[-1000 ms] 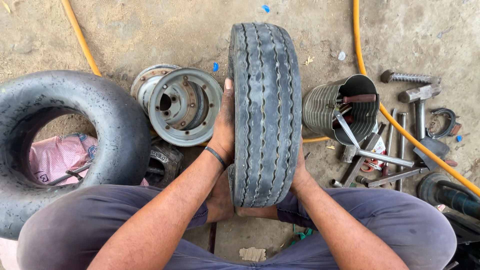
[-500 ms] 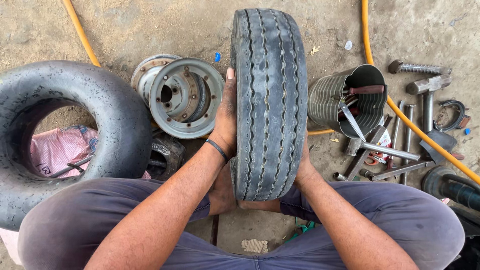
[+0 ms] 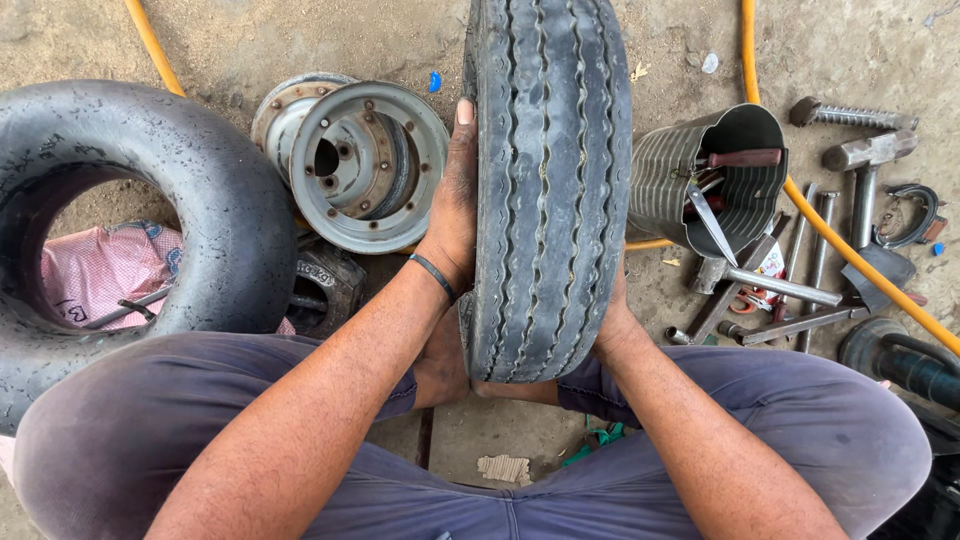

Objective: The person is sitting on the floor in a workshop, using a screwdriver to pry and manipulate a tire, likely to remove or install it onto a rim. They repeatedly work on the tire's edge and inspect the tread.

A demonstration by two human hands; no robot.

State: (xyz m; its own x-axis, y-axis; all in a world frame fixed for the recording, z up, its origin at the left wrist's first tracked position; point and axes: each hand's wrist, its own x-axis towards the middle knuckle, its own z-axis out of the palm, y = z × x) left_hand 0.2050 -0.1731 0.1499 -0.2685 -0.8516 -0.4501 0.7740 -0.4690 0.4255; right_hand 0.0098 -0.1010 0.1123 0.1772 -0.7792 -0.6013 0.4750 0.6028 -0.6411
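The tyre (image 3: 550, 190) stands upright on its tread between the person's knees, in the middle of the view. Its long axis runs away from the person, tread face up toward the camera, top end cut by the upper edge. The left hand (image 3: 452, 215) lies flat on the left sidewall, fingers (image 3: 463, 125) stretched out and pressing, not curled. The right hand (image 3: 612, 315) presses the right sidewall, but its fingers are hidden behind the tyre, so I cannot tell how they grip.

Left of the tyre, just beside the left hand, a grey steel wheel rim (image 3: 365, 165) lies on the floor. Further left is a big black inner tube (image 3: 215, 215) w/ a pink sack (image 3: 105, 270) inside its hole.

On the right, near the tyre, a ribbed metal tin (image 3: 670, 180) lies tilted w/ tools inside. Past it are a hammer (image 3: 868, 152), bolts and steel rods, approx. in a loose heap. A yellow hose (image 3: 830, 235) crosses there.

The floor (image 3: 250, 40) is rough, dusty concrete. Nothing stands betw. the hands and the tyre.
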